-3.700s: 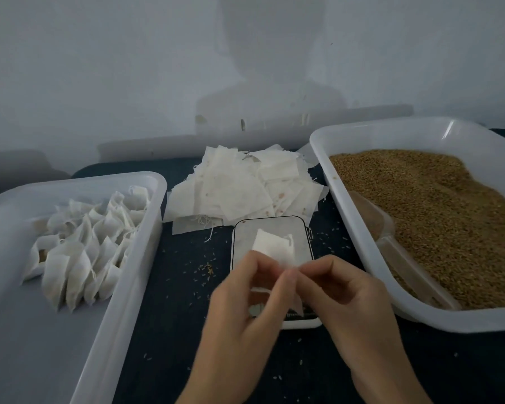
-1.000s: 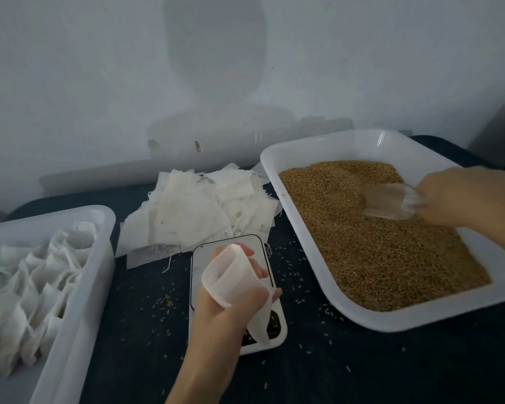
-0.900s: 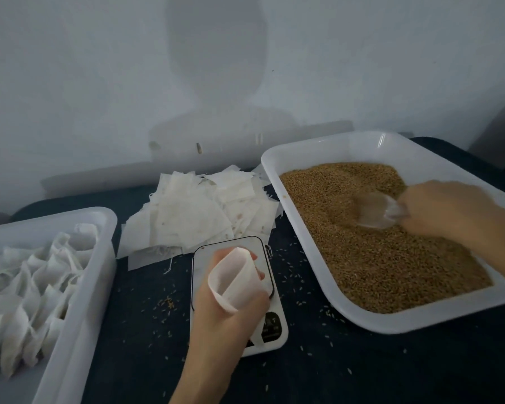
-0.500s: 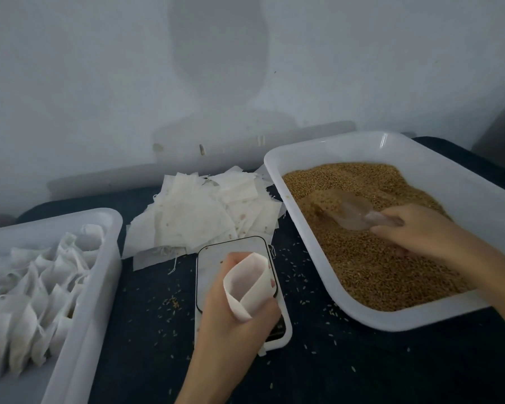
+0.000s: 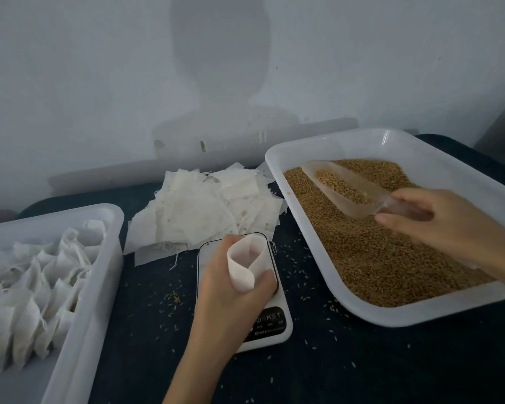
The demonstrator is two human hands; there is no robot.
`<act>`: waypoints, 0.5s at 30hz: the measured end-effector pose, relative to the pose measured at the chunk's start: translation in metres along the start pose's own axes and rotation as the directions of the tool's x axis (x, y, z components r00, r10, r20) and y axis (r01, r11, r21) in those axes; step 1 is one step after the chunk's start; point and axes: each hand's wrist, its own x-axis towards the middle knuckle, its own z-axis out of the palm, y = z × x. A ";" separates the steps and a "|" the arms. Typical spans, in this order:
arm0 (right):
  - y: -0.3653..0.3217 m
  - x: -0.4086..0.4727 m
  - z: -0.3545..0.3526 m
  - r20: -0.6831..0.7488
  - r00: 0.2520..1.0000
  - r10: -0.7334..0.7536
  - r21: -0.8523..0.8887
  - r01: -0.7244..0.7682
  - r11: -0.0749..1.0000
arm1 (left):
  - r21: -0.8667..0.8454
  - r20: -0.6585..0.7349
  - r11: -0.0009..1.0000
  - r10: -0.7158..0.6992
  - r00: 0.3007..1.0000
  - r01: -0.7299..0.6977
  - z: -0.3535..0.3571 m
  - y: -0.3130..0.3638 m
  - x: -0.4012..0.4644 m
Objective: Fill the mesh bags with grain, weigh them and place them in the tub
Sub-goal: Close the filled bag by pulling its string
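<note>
- The left hand [image 5: 231, 290] is gripping an empty white mesh bag [image 5: 247, 262], fingers curled round it so its mouth is standing open and facing up.
- That bag is hovering over the platform of a small white scale [image 5: 270, 325], which is sitting on the dark table [image 5: 362, 365] between the two tubs.
- The right hand [image 5: 438, 225] is holding the handle of a clear plastic scoop [image 5: 341, 188], thumb and fingers wrapped round it.
- The scoop is carrying a small heap of brown grain and is hanging above the grain tub [image 5: 359, 312] on the right, well apart from the bag.
- The grain [image 5: 370, 258] is filling most of that white tub's floor.
- A loose pile of flat empty bags [image 5: 199, 211] is lying on the table just behind the scale.
- On the left, a second white tub [image 5: 99, 275] is holding many filled bags [image 5: 35, 290], packed upright against each other.
- Stray grains are lying scattered on the table around the scale.
</note>
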 end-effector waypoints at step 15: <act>-0.086 -0.009 -0.040 0.360 0.905 -0.226 -0.158 0.298 0.942 | 0.296 -0.106 0.955 0.023 0.994 0.010 -0.006 -0.010 0.007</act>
